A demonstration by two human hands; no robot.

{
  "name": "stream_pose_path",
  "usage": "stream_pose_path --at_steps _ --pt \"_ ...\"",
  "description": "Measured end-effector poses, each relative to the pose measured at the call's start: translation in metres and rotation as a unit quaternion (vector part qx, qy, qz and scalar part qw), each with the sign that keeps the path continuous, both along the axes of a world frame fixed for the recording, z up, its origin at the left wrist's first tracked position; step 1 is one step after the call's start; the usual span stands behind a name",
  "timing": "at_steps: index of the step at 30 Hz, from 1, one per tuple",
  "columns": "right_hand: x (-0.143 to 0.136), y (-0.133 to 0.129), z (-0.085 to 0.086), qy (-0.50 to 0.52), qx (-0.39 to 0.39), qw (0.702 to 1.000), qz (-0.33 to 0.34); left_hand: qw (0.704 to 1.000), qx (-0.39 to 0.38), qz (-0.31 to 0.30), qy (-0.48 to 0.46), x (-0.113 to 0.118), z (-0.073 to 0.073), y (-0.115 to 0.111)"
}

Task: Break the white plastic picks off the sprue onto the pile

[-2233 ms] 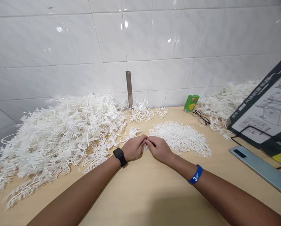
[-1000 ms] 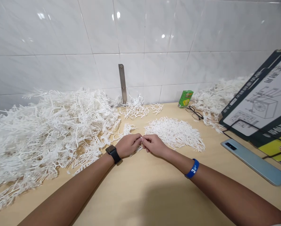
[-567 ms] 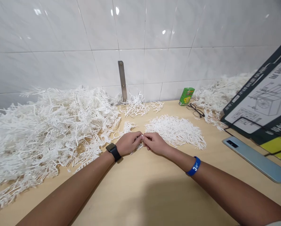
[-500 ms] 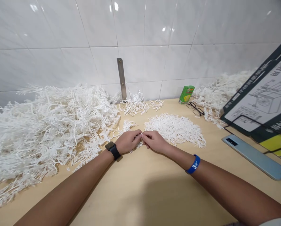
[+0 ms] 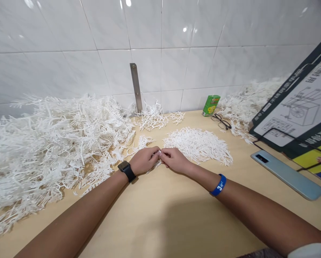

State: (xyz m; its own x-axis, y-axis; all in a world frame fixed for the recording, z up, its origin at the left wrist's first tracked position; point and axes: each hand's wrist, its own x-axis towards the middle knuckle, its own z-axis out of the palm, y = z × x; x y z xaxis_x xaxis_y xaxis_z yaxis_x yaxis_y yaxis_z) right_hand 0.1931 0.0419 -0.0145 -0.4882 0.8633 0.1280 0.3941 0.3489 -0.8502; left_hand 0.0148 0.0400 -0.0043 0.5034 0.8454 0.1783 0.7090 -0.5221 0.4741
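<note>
My left hand (image 5: 145, 159) and my right hand (image 5: 175, 159) meet fingertip to fingertip above the wooden table (image 5: 149, 211). A small white piece (image 5: 159, 152) shows between them, pinched by the fingers of both. White strands poke out beneath my left hand. Just behind and right of my right hand lies a flat heap of short white pieces (image 5: 199, 145). A large tangled pile of white branched strands (image 5: 55, 143) spreads to the left of my left hand, and a small cluster (image 5: 144, 141) sits right behind it.
A metal bracket (image 5: 136, 87) stands against the tiled wall, with a small white pile (image 5: 152, 116) beside it. On the right are a green box (image 5: 211, 105), black glasses (image 5: 221, 122), another white pile (image 5: 243, 104), a large printed carton (image 5: 297, 107) and a phone (image 5: 288, 175).
The view has shifted slightly, so the scene sits a little further left and up. Both hands remain together, with small changes at the fingertips.
</note>
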Motion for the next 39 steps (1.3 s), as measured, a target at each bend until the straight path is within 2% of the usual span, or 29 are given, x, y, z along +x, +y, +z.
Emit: stream_pose_path --at_steps 39 --pt "-0.0002 0.0016 -0.0039 0.008 -0.013 1.000 0.009 1.000 0.003 0.003 0.009 -0.0005 -0.0016 0.0001"
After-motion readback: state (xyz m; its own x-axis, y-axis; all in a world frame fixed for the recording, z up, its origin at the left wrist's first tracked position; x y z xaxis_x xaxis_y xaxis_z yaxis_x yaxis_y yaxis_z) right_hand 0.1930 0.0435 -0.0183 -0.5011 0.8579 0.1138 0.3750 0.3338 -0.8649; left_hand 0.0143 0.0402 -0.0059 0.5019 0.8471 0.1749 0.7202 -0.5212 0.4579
